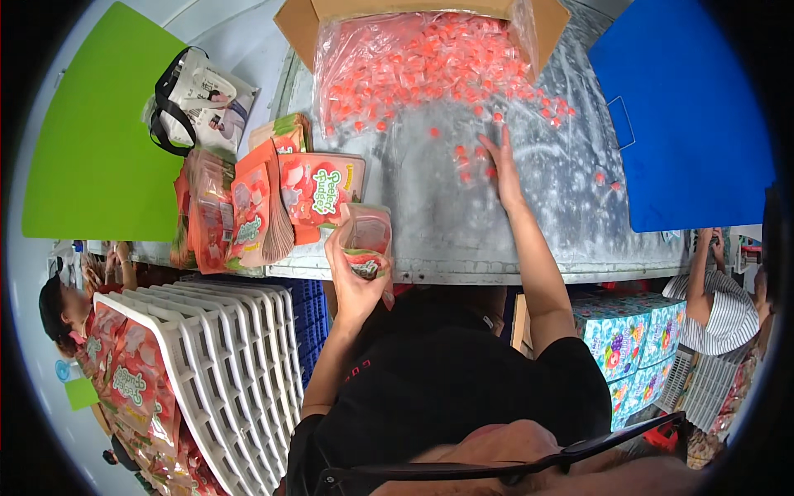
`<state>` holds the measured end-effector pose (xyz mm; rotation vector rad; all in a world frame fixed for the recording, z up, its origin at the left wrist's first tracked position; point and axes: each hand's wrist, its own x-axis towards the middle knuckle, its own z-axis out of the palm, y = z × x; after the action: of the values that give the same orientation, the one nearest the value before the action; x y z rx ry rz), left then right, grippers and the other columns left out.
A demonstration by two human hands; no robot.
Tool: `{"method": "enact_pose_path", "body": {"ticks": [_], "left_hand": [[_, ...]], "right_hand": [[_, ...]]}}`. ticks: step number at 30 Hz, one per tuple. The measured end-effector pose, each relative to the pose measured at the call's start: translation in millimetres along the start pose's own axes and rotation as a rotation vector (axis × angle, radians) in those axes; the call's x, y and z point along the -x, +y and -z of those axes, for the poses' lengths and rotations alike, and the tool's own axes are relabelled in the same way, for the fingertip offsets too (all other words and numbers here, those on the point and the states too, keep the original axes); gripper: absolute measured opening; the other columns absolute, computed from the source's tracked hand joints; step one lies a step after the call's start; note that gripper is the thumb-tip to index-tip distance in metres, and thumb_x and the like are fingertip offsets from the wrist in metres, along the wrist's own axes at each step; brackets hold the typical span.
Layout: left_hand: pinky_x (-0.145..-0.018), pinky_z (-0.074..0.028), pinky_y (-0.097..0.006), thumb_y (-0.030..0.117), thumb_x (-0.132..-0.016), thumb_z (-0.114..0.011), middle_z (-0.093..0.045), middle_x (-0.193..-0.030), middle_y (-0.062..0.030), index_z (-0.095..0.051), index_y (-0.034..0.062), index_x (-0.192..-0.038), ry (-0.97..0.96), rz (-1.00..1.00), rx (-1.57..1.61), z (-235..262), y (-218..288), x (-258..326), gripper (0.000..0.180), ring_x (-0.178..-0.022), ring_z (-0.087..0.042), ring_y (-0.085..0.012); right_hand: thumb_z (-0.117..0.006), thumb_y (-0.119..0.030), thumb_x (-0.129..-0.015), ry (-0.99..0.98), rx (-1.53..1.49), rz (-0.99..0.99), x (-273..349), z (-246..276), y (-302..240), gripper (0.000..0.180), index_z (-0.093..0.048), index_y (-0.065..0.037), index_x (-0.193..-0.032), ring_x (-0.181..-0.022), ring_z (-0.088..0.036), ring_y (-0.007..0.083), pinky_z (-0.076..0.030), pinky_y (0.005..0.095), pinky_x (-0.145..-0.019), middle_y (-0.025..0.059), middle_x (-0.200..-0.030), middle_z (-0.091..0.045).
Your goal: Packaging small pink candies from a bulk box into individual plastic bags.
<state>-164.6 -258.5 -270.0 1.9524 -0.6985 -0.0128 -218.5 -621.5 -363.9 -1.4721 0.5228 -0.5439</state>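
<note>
Two hands, left hand [354,277] gripping one pouch [365,240], right hand [499,169] on candies [475,157]

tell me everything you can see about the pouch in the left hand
The pouch is a small pink, glossy plastic stand-up bag with printed fruit art near its bottom. The left hand grips its lower part, holding it upright with the mouth open, just above the near edge of the metal table. Its contents cannot be made out.
</note>
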Motion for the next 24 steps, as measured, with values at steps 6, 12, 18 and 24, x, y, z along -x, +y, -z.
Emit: {"method": "enact_pose_path", "body": {"ticks": [6,12,18,24], "left_hand": [[-0.111,-0.040,-0.047,0.002,-0.070,-0.080,-0.044,-0.138,-0.0228,-0.039,-0.0009,-0.148,-0.005,0.007,0.035,3.5,-1.2,4.9,0.089,-0.130,-0.046,-0.0396],[-0.110,-0.040,-0.047,0.003,-0.070,-0.081,-0.045,-0.137,-0.0222,-0.040,-0.0012,-0.146,0.010,0.069,0.052,10.6,-7.5,11.5,0.087,-0.128,-0.047,-0.0391],[-0.109,-0.041,-0.046,0.003,-0.069,-0.082,-0.045,-0.136,-0.0213,-0.040,-0.0007,-0.146,0.043,0.083,0.028,14.3,-9.4,13.8,0.088,-0.127,-0.048,-0.0385],[-0.110,-0.040,-0.046,0.003,-0.069,-0.082,-0.045,-0.137,-0.0209,-0.041,0.0007,-0.147,0.013,0.023,0.002,13.4,-3.1,11.2,0.088,-0.129,-0.047,-0.0382]], "right_hand": [[-0.042,-0.046,-0.107,-0.034,0.079,0.047,17.3,8.9,-4.2,0.068,-0.019,-0.019,-0.165,-0.153,-0.028,0.0328,-0.023,0.0482,-0.124,0.0138,-0.161,-0.042],[-0.058,-0.038,-0.101,0.107,0.983,0.437,0.8,3.7,12.3,0.063,-0.039,-0.022,-0.159,-0.151,-0.029,0.0410,-0.018,0.0544,-0.124,0.0146,-0.165,-0.033],[-0.062,-0.039,-0.099,-0.087,1.131,0.327,-0.7,0.0,9.9,0.062,-0.042,-0.032,-0.156,-0.153,-0.026,0.0354,-0.015,0.0578,-0.125,0.0058,-0.167,-0.031],[-0.064,-0.032,-0.098,-0.293,1.089,0.388,-5.4,-11.4,-0.2,0.051,-0.055,-0.032,-0.148,-0.154,-0.026,0.0315,-0.012,0.0571,-0.126,0.0026,-0.164,-0.036]]}}
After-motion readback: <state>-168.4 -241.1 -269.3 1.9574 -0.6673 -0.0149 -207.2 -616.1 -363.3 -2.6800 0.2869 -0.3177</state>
